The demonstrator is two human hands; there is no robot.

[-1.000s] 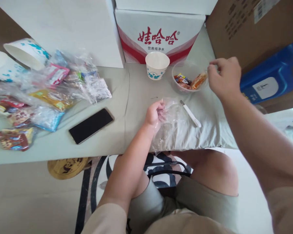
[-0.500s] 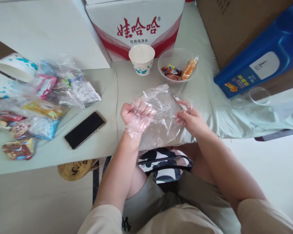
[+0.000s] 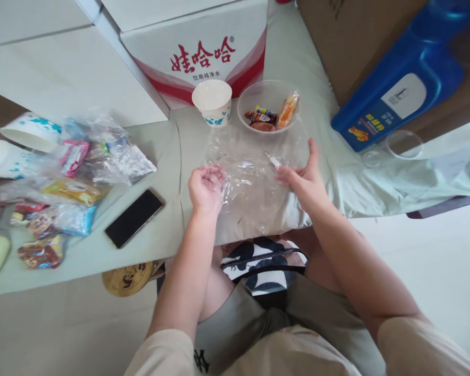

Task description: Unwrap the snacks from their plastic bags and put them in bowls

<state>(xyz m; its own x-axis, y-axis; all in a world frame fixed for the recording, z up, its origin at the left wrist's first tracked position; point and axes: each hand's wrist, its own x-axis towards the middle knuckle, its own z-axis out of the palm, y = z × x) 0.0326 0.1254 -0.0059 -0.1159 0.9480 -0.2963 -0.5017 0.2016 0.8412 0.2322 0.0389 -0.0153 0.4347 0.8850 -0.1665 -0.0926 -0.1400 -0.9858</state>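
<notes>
A crumpled clear plastic bag (image 3: 254, 183) lies spread on the cloth between my hands. My left hand (image 3: 207, 189) is at its left edge, fingers curled into the film. On the other side, my right hand (image 3: 303, 180) has one finger stretched out while the others close on the end of a slim white object (image 3: 273, 160) with a metallic tip. What kind of object it is cannot be made out. Just beyond the bag are a paper cup (image 3: 212, 104) with blue leaves and a clear plastic bowl (image 3: 246, 116) holding several wrapped snacks.
A black phone (image 3: 135, 218) lies left of my hands, beside a heap of packaged snacks (image 3: 76, 193) and two tipped paper cups (image 3: 31, 130). Behind stands a white and red carton (image 3: 203, 57). At right a blue bottle (image 3: 399, 89) leans by a clear cup (image 3: 405, 145).
The film that covered my left hand and wrist now lies lower and flatter, with the hand at its edge. One finger of my right hand has stretched out. The view has shifted slightly.
</notes>
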